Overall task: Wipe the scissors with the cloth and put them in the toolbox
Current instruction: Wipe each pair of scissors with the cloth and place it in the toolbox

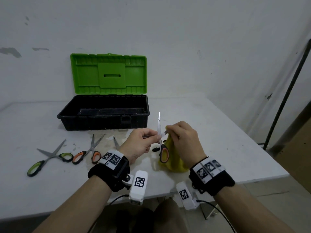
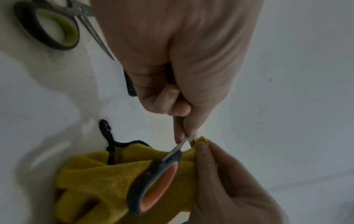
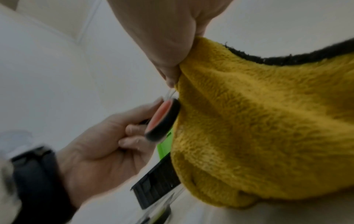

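An orange-and-black-handled pair of scissors (image 1: 164, 153) is held spread above the table, one blade pointing up. My left hand (image 1: 156, 136) pinches the blades near the pivot, its other fingers curled round the second handle. My right hand (image 1: 170, 130) pinches the yellow cloth (image 1: 173, 158) over the other blade. The left wrist view shows the scissors (image 2: 153, 186) lying against the cloth (image 2: 107, 174), between the left hand (image 2: 184, 136) and the right hand (image 2: 203, 145). In the right wrist view the cloth (image 3: 258, 121) hangs from my right hand (image 3: 172, 75). The toolbox (image 1: 102, 113) stands open behind, its black base looking bare.
A green-handled pair (image 1: 50, 157) and an orange-handled pair (image 1: 89, 152) lie spread on the white table (image 1: 210, 132), left of my hands. A further blade tip (image 1: 116, 142) shows beside my left wrist. The table's front and right edges are close. A dark pole (image 1: 286, 91) stands at right.
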The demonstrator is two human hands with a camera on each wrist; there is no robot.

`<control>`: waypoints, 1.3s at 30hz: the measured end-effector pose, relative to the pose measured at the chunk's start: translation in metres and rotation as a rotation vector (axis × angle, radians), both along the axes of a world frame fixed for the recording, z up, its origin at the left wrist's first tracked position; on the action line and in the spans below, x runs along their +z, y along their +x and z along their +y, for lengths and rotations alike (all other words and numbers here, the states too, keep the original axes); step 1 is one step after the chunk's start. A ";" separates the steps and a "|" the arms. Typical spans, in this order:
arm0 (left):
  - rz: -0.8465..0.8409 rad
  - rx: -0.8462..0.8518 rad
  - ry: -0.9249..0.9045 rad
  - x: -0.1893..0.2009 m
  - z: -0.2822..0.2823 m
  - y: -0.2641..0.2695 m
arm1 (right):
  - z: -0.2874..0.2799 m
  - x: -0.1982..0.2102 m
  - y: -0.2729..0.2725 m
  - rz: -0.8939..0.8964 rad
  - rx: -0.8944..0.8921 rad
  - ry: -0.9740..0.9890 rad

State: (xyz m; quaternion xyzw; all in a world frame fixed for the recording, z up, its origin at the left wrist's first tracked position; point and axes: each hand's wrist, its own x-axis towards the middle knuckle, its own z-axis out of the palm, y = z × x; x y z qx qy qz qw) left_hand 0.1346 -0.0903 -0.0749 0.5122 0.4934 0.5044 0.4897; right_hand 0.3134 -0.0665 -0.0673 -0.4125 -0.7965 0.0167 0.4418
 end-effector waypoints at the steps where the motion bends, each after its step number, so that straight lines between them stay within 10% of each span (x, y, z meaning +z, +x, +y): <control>1: 0.011 0.004 -0.001 -0.001 0.000 0.000 | 0.006 0.003 0.005 0.055 -0.046 -0.044; 39: 0.390 0.009 0.188 -0.014 -0.001 -0.025 | -0.024 0.010 -0.029 -0.092 0.049 -0.233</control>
